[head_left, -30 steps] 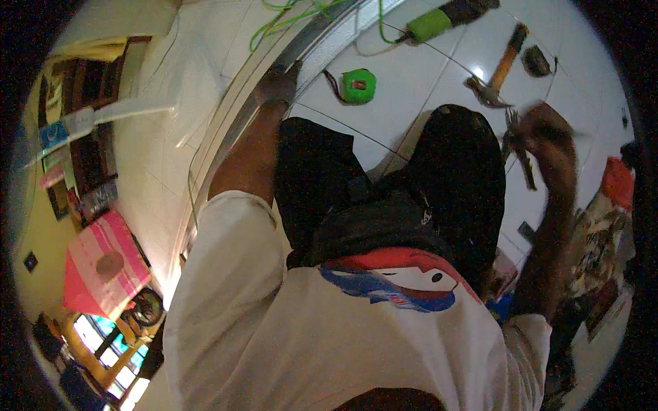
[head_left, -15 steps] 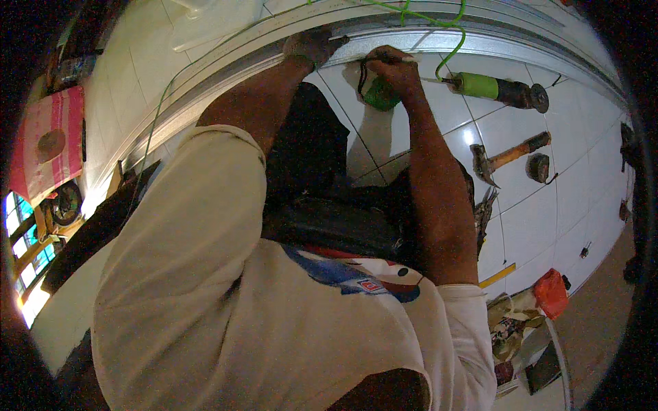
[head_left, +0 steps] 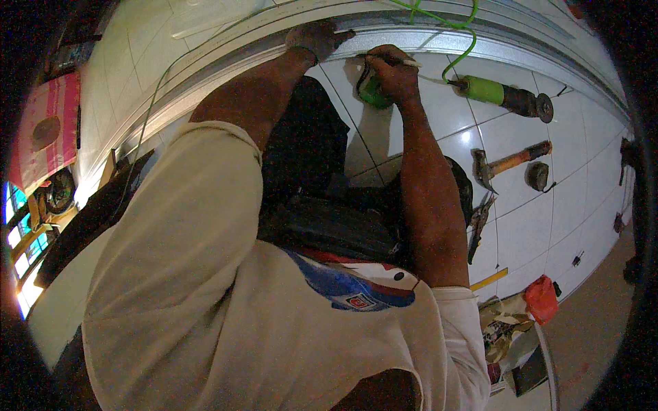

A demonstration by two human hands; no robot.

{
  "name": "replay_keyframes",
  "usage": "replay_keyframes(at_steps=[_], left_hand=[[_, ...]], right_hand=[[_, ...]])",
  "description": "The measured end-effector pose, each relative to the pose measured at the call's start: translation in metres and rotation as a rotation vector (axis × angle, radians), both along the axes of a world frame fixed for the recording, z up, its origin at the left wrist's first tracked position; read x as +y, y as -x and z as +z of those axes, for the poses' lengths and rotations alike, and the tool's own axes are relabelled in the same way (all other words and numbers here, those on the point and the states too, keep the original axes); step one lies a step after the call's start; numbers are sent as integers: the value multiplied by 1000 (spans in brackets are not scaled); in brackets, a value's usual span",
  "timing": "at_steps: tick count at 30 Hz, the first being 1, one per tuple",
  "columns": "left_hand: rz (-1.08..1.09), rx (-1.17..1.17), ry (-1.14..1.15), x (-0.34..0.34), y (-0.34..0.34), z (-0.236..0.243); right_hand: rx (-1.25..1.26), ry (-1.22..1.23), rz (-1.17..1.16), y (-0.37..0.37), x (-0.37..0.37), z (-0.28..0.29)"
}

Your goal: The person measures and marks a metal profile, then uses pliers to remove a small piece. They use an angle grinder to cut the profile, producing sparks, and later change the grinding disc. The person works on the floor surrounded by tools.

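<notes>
Long silvery metal channels (head_left: 391,40) run across the far side of the tiled floor. My left hand (head_left: 315,41) is closed over the near channel, with one finger stretched along it to the right. Close to that channel, my right hand (head_left: 395,72) is closed on a thin pale stick like a pencil (head_left: 411,63), whose end sticks out to the right. Under the right hand's fingers is a rounded green and black thing (head_left: 372,92), perhaps a tape measure. The hand partly covers it, so I cannot tell whether it is held too.
A green angle grinder (head_left: 483,89) with a green cord (head_left: 469,44) lies right of my right hand. Nearer are a claw hammer (head_left: 514,161), a small dark round thing (head_left: 537,175) and dark pliers-like tools (head_left: 481,222). A red bag (head_left: 541,299) sits at lower right.
My right hand has turned slightly, and the pale stick shows more clearly. The green and black thing has tilted under it. My left hand stays on the channel; the whole view has shifted slightly.
</notes>
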State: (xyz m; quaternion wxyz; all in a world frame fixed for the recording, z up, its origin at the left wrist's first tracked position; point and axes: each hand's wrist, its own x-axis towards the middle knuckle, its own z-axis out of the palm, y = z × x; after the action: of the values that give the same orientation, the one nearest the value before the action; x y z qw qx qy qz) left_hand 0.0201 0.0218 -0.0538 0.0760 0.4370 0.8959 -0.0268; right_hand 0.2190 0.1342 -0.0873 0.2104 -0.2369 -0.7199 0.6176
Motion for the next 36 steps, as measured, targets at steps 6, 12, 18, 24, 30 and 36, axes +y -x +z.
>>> replay_keyframes(at_steps=[6,12,18,24,30,36], left_hand=[[-9,-98,97,0,3,5],[-33,-13,95,-2,3,-8],[4,-15,87,-2,4,-5],[-56,34,90,-2,4,-4],[43,-65,68,-2,3,-6],[-8,-42,79,-3,4,-11]], right_hand=[[36,128,20,3,5,-3],[-11,165,29,2,0,7],[-34,173,19,3,-1,5],[9,134,19,5,2,-5],[-54,161,9,4,1,-6],[13,98,22,4,2,-5]])
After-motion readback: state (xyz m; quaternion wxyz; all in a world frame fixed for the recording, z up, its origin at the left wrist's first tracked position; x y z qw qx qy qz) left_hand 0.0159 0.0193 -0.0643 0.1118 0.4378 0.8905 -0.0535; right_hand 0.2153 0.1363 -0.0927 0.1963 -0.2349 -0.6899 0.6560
